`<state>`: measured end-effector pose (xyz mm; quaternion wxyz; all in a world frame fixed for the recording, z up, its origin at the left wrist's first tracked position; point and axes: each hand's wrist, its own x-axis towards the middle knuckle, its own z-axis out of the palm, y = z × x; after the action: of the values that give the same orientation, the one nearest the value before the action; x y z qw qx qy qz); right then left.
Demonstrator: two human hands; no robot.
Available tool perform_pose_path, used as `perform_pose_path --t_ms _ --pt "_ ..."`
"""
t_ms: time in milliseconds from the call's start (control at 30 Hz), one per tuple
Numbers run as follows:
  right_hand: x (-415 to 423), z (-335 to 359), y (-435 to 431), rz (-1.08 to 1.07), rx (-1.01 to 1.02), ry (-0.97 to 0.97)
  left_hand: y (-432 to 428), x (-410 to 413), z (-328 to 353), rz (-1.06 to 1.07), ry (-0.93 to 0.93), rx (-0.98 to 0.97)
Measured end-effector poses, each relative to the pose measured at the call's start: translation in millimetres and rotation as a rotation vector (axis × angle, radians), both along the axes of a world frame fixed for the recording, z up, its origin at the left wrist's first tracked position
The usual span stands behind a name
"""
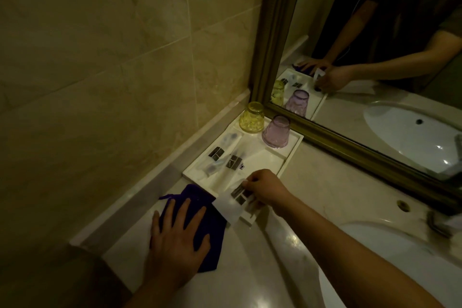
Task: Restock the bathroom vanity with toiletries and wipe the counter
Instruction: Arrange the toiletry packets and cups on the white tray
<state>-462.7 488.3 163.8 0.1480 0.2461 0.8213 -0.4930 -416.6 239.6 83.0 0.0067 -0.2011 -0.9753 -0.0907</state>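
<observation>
Near the left edge of the counter I see the left hand lying flat, fingers spread, palm down on a dark blue cloth; it presses, it does not grip. Just right of it, the right hand pinches a clear sachet with dark label blocks between thumb and fingertips, fingers closed on its upper edge. Sachet hangs over the near corner of the white tray, its lower end overlapping the cloth's right edge.

Tray sits against the left wall ledge, running away toward the mirror. Lying in it: two more clear sachets with the same dark labels, side by side in the left half. At the far end, a yellow glass and a pink glass, both upside down, near each other; I cannot tell whether they touch.

Right of the tray, bare counter, then the white basin at the near right. A dark blurred fixture stands at the basin's far rim; too smeared to identify. Mirror repeats both hands, the glasses and the basin
</observation>
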Motion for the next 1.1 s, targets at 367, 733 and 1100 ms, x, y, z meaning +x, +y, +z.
perform_pose_path --t_ms 367,733,1100 --pt "-29.4 11.1 45.8 0.046 0.492 0.186 -1.5 -1.3 -4.1 -0.010 -0.011 0.018" --pt "-12.9 -0.5 29.7 0.363 0.607 0.100 -4.2 -0.8 -10.4 -0.025 0.012 0.050" --pt "0.5 3.4 34.6 -0.246 0.045 0.126 -2.7 -1.7 -9.3 -0.013 -0.010 0.047"
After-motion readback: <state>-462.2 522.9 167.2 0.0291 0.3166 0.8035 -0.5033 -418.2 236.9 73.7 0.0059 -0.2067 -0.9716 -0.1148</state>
